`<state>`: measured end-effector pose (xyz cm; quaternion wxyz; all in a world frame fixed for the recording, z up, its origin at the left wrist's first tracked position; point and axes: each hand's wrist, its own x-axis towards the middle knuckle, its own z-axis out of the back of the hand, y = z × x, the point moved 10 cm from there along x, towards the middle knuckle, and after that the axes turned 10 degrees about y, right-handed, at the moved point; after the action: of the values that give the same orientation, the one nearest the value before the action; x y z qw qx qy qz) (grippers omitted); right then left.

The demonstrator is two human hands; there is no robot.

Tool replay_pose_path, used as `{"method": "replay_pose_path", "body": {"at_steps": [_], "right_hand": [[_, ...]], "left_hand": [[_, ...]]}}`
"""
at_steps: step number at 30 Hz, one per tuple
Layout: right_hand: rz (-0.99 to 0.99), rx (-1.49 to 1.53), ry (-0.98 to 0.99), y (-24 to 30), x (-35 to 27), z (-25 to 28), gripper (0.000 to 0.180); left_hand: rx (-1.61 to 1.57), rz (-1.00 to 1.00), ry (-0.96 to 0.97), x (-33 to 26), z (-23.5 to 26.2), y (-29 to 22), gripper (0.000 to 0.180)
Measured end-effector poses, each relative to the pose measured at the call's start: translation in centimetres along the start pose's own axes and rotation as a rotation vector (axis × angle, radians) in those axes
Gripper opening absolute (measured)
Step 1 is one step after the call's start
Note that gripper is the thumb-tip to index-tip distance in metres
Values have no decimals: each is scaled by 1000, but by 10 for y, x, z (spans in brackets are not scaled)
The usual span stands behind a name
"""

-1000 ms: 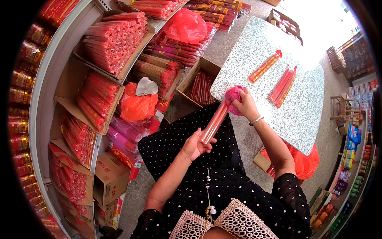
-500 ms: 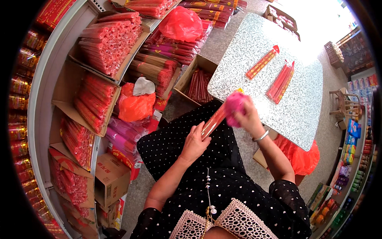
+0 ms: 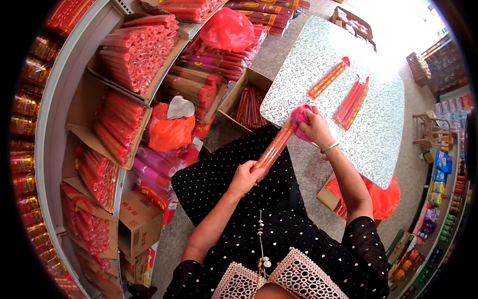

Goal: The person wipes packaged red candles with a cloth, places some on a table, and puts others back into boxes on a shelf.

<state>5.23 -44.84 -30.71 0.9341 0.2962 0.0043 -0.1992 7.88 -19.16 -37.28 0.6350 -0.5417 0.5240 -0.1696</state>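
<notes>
The fingers of the left hand are curled closed around the lower end of a long, clear-wrapped red packet; their tips are partly hidden. The packet slants over the person's dark dotted skirt, just off the near left corner of the worktop, its upper end toward that corner. There the fingers of the right hand are bent closed on a bunched pink cloth, which covers the packet's upper end; how far the fingertips reach into the cloth cannot be told. On the worktop, beyond the right hand, lie a narrow red-and-gold packet and a wider red packet, near each other but apart.
</notes>
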Motion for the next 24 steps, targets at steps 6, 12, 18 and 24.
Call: {"method": "replay_pose_path", "body": {"at_steps": [6,12,18,24], "right_hand": [[458,32,138,112,-46,-21,33],[456,104,334,135,-63,-48,38],[68,14,64,26,-6,-7,35],[428,78,184,106,-51,-37,35]], "left_hand": [[-23,34,29,3,-2,1,17],[292,-54,-31,2,8,2,24],[236,-17,-1,2,1,2,25],[246,36,59,9,-4,16,23]]}}
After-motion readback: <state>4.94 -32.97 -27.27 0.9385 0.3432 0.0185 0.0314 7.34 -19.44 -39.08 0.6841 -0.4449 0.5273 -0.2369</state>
